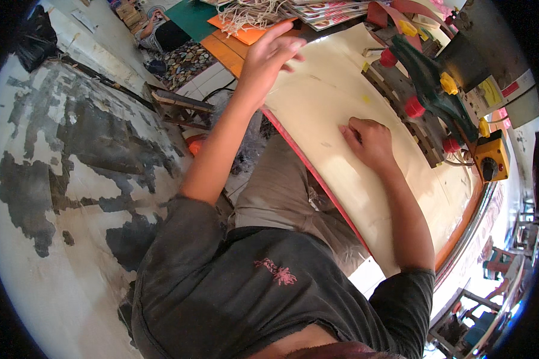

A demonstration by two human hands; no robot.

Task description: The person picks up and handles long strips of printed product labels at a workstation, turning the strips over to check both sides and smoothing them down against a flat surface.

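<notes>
My left hand (270, 63) is raised near the table's far left edge. Its fingers are stretched out, a little blurred, and nothing shows in them. Just beyond it lie an orange sheet (245, 35) and a bundle of pale cords (251, 16). My right hand (368, 142) rests in a loose fist on the cream table covering (323, 99), its thumb side up. No thing shows in the curled fingers. Right of that hand stands a machine with a dark green metal arm (422, 78), red knobs (414, 107) and yellow knobs (448, 84).
A yellow control box (491, 157) with a black dial sits at the table's right end. Printed sheets (335, 11) are stacked at the far edge. Peeling wall (84, 149) runs along my left, with a black plastic bag (36, 39). Beyond, a person (159, 30) is on the floor.
</notes>
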